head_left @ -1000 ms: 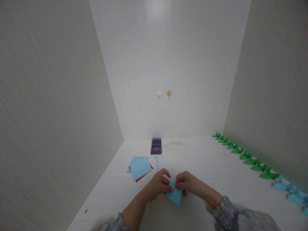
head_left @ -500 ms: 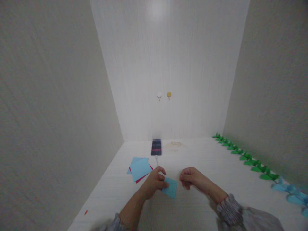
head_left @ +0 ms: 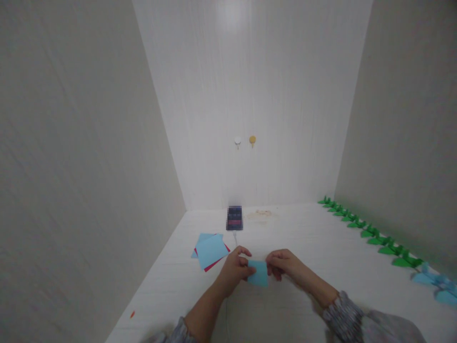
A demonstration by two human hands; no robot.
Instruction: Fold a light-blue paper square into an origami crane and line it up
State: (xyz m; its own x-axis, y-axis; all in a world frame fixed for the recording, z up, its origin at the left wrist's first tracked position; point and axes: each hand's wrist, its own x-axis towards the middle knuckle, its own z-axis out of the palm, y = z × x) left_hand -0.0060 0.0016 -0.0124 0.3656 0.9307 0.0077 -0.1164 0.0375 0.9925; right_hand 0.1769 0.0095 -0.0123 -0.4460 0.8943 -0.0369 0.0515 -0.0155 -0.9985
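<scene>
A small light-blue paper square (head_left: 259, 274), apparently folded, is raised above the white table. My left hand (head_left: 235, 270) grips it by the left side, thumb lying across the front. At the opposite edge, near the upper right corner, the closed fingers of my right hand (head_left: 280, 264) meet the paper; their tips are partly hidden. Just beyond my left hand lies a loose pile of larger paper sheets, a light-blue sheet (head_left: 211, 251) on top and a red sheet (head_left: 213, 265) showing beneath it.
A phone (head_left: 234, 218), its screen blurred, stands at the back with a white cable (head_left: 235, 238). Green folded-paper leaves (head_left: 371, 234) and light-blue pieces (head_left: 433, 281) run along the right wall. A small orange-red bit (head_left: 132, 314) lies at the left edge.
The blue paper square has turned more level and shifted slightly right. My right hand's fingers, formerly apart from it, now meet its right edge. The camera view has shifted slightly.
</scene>
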